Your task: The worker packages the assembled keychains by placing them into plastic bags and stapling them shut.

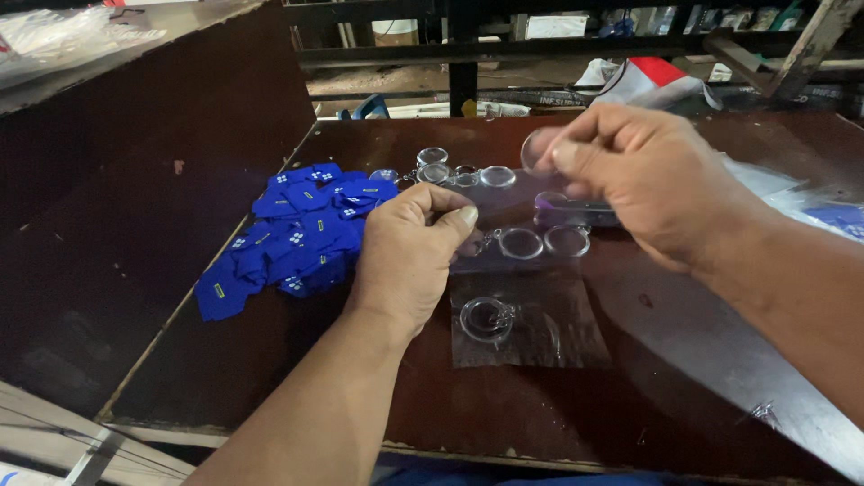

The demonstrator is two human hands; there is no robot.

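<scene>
Head view, looking down on a dark brown table (270,360).

Left hand (409,256) is low centre, knuckles up, fingers curled in, thumb pressed against the forefinger. It looks pinched on something small at the fingertips, likely the ring end of a clear round keychain case (520,243) lying just right of the thumb; the actual contact is hidden by the thumb, so can't tell for sure what it grips.

Right hand (648,180) is raised above the table, upper right of centre. Thumb and forefinger are clamped on a clear round disc (538,148), which sticks out to the left of the fingertips, well above the tabletop and up-right of the left hand.

Another clear round case (567,240) sits beside the first one, under the right hand. One more ringed clear case (487,318) lies on a flat clear plastic bag (540,333), just below-right of the left hand, not touched.

A cluster of loose clear discs (450,171) is at the far side of the table, between the two hands and beyond them.

A pile of small blue fabric pieces (292,234) lies just left of the left hand, close to the knuckles, not touching as far as visible.

A clear plastic sheet (720,360) lies under the right forearm.
</scene>
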